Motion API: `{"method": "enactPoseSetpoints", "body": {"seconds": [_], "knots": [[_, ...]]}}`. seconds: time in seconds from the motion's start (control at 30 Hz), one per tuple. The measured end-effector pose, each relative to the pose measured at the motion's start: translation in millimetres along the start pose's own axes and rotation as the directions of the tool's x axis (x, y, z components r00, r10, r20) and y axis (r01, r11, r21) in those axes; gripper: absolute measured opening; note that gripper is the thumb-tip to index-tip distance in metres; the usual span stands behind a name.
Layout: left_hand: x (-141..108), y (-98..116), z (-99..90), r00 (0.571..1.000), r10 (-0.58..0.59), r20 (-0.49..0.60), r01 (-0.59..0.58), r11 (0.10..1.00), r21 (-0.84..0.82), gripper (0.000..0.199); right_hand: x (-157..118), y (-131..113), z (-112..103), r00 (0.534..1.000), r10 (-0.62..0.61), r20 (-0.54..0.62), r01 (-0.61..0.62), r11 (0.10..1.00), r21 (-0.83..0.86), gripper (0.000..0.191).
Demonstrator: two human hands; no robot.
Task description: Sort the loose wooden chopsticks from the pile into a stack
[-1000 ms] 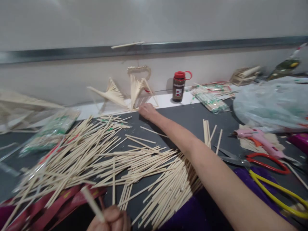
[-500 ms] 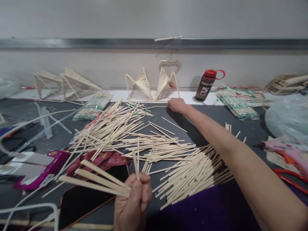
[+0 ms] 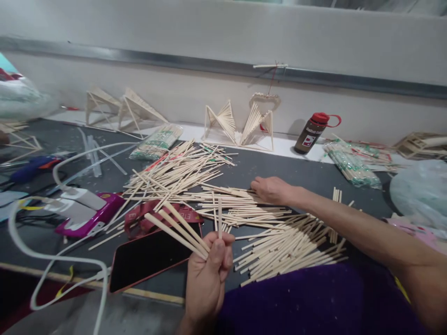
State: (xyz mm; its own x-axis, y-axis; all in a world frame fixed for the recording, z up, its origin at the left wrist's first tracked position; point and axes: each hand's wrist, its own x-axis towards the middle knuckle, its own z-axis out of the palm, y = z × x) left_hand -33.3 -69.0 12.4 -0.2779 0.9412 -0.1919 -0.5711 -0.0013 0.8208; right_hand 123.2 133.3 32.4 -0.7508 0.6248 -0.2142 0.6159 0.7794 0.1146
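Note:
Several pale wooden sticks [image 3: 179, 228] fan out from my left hand [image 3: 211, 265], which is closed round their lower ends above the front of the table. My right hand [image 3: 270, 188] reaches out over the middle pile of loose sticks [image 3: 240, 214], its fingers pressed together at the pile's upper edge; whether a stick is between them is too small to tell. Another pile of sticks [image 3: 282, 251] lies nearer, below my right forearm, and a third pile [image 3: 174, 172] is farther left. Two twisted stick models [image 3: 223, 121] stand by the wall.
A black phone [image 3: 150, 256], a red strap [image 3: 143, 218] and a purple power strip [image 3: 108, 209] with white cables lie to the left. A dark bottle [image 3: 309, 135] with a red lid and a bagged stick bundle [image 3: 352, 165] are at the back right.
My right hand has drawn back from the models at the wall to the middle pile. My left hand still holds its sticks. The view has turned left and tilted.

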Motion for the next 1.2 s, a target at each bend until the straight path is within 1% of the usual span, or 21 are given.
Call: {"method": "enactPoseSetpoints", "body": {"seconds": [0.1,0.17,0.2,0.23,0.3,0.37,0.4,0.43,0.5,0.53,0.6,0.67,0.7,0.77,0.83,0.93,1.0,1.1,1.2], "knots": [[-3.7,2.4,3.8,0.999,-0.009,-0.034,0.009,1.000,-0.012,0.035,-2.5,-8.5,-11.3,0.996,-0.075,0.052,0.072,0.996,0.060,0.028],[-6.0,4.2,6.4,0.998,-0.018,-0.063,0.017,1.000,-0.025,0.035,11.0,-4.3,-21.9,0.996,-0.073,0.046,0.070,0.996,0.059,0.028],[-6.8,5.1,7.3,0.997,-0.024,-0.071,0.021,0.999,-0.032,0.035,23.1,-0.6,-27.1,0.999,-0.053,0.013,0.052,0.998,0.044,0.030],[-7.3,5.7,7.9,0.997,-0.029,-0.072,0.026,0.999,-0.038,0.036,38.6,3.4,-31.3,0.999,-0.013,-0.051,0.014,1.000,0.024,0.033],[-7.4,6.6,8.1,0.997,-0.038,-0.069,0.035,0.998,-0.048,0.036,77.6,10.2,-35.8,0.985,0.060,-0.160,-0.061,0.998,-0.005,0.034],[-6.8,6.9,7.4,0.997,-0.049,-0.061,0.046,0.998,-0.049,0.037,120.9,14.1,-34.5,0.966,0.076,-0.248,-0.078,0.997,0.001,0.034],[-6.3,6.9,6.9,0.997,-0.058,-0.053,0.055,0.997,-0.044,0.038,141.7,15.1,-32.3,0.956,0.077,-0.284,-0.077,0.997,0.013,0.036],[-6.0,6.9,6.4,0.997,-0.069,-0.043,0.068,0.997,-0.038,0.039,160.5,15.7,-29.6,0.951,0.090,-0.296,-0.082,0.996,0.039,0.039],[-5.6,6.9,5.5,0.995,-0.098,-0.016,0.098,0.995,-0.024,0.041,189.2,16.5,-24.4,0.957,0.127,-0.260,-0.104,0.989,0.102,0.039],[-5.5,6.9,5.0,0.994,-0.112,-0.002,0.112,0.994,-0.018,0.042,198.2,16.8,-22.3,0.962,0.130,-0.238,-0.104,0.987,0.118,0.037],[-5.8,7.2,3.9,0.991,-0.132,0.019,0.132,0.991,-0.010,0.043,204.3,17.3,-19.1,0.972,0.087,-0.219,-0.065,0.992,0.105,0.032],[-6.1,7.5,3.1,0.990,-0.138,0.031,0.138,0.990,-0.008,0.043,195.6,16.8,-16.3,0.972,0.016,-0.234,-0.003,0.998,0.056,0.029],[-6.3,7.6,2.8,0.990,-0.138,0.033,0.139,0.990,-0.010,0.043,186.6,16.1,-14.7,0.969,-0.010,-0.248,0.019,0.999,0.034,0.028],[-6.5,7.7,2.9,0.991,-0.132,0.026,0.133,0.991,-0.017,0.042,161.3,14.4,-10.2,0.960,-0.023,-0.278,0.027,1.000,0.013,0.028],[-6.7,7.7,3.7,0.992,-0.125,0.015,0.126,0.992,-0.020,0.042,130.4,13.7,-4.3,0.958,-0.008,-0.288,0.016,1.000,0.027,0.028],[-6.8,7.6,5.2,0.994,-0.110,0.001,0.110,0.994,-0.024,0.042,83.2,15.7,5.6,0.963,0.025,-0.269,-0.005,0.997,0.077,0.029],[-6.3,7.3,5.7,0.996,-0.089,-0.006,0.088,0.996,-0.033,0.040,56.8,17.1,10.7,0.962,0.098,-0.254,-0.074,0.992,0.102,0.032],[-4.3,6.4,5.6,0.998,-0.055,0.005,0.055,0.998,-0.022,0.037,29.4,16.0,13.3,0.958,0.198,-0.209,-0.188,0.980,0.068,0.032],[-1.6,5.1,5.3,1.000,-0.014,0.014,0.014,1.000,0.001,0.034,12.7,11.9,11.5,0.972,0.181,-0.147,-0.186,0.982,-0.017,0.030]]}}
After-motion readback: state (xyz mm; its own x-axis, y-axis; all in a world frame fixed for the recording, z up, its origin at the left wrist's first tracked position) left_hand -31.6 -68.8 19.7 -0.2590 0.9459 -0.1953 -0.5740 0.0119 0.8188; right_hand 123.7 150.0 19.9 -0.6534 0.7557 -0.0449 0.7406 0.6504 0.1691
